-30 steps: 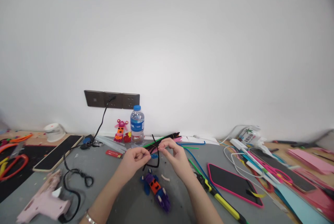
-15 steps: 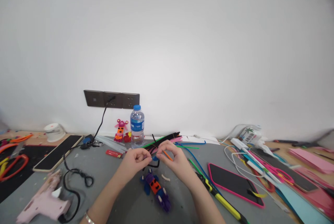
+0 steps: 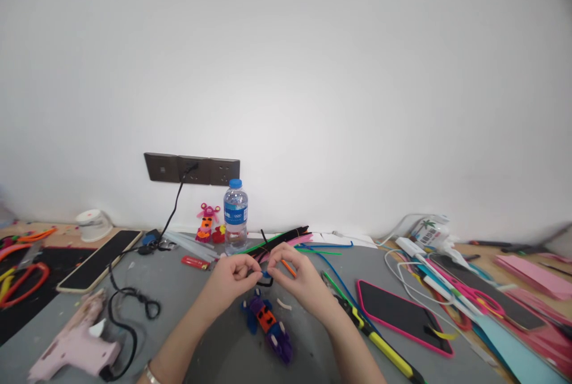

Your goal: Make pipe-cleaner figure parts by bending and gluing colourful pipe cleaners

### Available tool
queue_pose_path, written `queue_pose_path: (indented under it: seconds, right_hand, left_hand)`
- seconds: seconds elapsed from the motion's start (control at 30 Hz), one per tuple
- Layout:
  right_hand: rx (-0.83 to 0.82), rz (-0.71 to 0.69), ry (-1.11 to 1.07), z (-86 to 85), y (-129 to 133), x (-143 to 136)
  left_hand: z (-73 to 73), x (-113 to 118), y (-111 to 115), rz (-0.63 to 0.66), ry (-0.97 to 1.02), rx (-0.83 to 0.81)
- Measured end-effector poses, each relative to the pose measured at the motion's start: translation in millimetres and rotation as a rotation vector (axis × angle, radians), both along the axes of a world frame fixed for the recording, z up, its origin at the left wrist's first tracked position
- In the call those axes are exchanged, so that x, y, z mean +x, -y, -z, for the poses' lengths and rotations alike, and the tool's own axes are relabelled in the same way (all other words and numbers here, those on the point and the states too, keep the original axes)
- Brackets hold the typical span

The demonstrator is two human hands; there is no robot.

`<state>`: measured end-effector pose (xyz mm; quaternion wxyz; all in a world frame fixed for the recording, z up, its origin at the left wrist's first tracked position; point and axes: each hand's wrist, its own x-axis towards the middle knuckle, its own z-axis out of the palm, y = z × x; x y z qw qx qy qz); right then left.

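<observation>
Both hands meet above the grey mat in the middle of the head view. My left hand (image 3: 235, 279) is closed, thumb against forefinger, at a small dark piece too tiny to make out. Close beside it, my right hand (image 3: 297, 276) is pinched the same way, its fingertips by a small blue piece (image 3: 266, 274). A bent black pipe cleaner (image 3: 267, 283) shows just behind and below the fingertips. Under the hands lies a purple, orange and blue fuzzy figure (image 3: 269, 325), with a short pale strip (image 3: 283, 304) to its right.
Behind the hands stand a water bottle (image 3: 235, 217) and a pink-orange figure (image 3: 206, 224), near a bundle of pipe cleaners (image 3: 290, 236). At left are a pink glue gun (image 3: 74, 342) and a phone (image 3: 100, 260). A yellow cutter (image 3: 388, 351) and pink-edged phone (image 3: 404, 316) lie right.
The fingertips of both hands have come slightly closer together. The figure and the other things on the mat have stayed where they were.
</observation>
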<state>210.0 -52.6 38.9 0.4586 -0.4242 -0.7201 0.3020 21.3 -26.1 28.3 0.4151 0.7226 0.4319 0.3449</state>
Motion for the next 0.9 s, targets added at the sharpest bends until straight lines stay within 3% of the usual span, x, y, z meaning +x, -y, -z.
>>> queue_pose_path:
  seconds: [0.9]
  right_hand:
    - [0.017,-0.032,0.041,-0.4,0.6,-1.2]
  left_hand:
    - [1.1,-0.9,-0.2,0.026,-0.008,-0.010]
